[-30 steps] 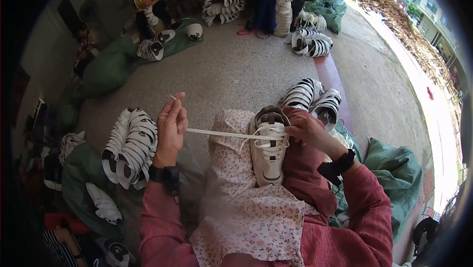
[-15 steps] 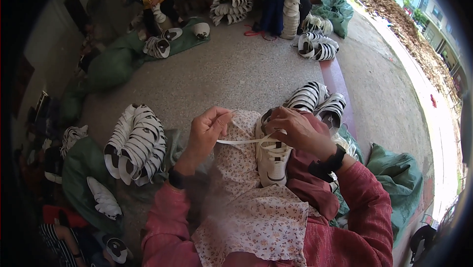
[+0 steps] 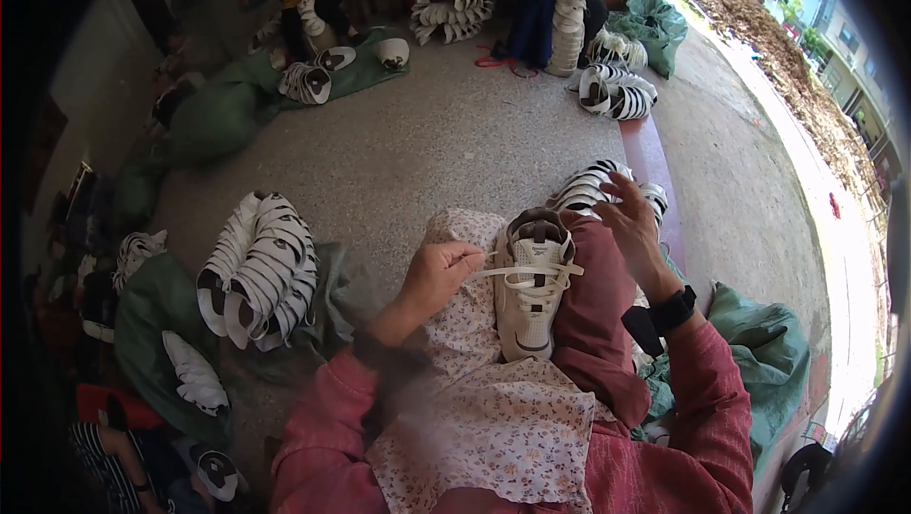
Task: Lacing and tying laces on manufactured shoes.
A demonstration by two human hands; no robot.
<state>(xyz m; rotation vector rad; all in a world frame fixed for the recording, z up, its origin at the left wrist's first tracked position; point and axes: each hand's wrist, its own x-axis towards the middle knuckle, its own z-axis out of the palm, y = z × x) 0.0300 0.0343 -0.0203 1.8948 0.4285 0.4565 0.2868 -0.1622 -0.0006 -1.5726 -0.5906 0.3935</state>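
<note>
A cream sneaker upper (image 3: 525,319) rests on my lap, its dark-lined collar pointing away from me, over a floral cloth (image 3: 474,400) and my dark red trouser leg. A flat cream shoelace (image 3: 512,271) runs across its eyelets, ending in a loop or loose end past the right side. My left hand (image 3: 441,277) is closed in a pinch on the lace at the shoe's left. Off to the right and apart from the shoe, my right hand (image 3: 631,224) is raised, fingers spread, with nothing visible in it.
Nested stacks of white shoe uppers (image 3: 261,267) stand left, and more uppers (image 3: 588,186) lie beyond my right hand. Green sacks (image 3: 759,353) lie on both sides. Across the floor, two people handle laces on uppers (image 3: 567,35); another person's striped sleeve (image 3: 100,452) shows lower left.
My right hand has left the shoe and lace, moving right and opening. My left hand has come down and closer to the shoe, still pinching lace. The shoe's collar is now uncovered.
</note>
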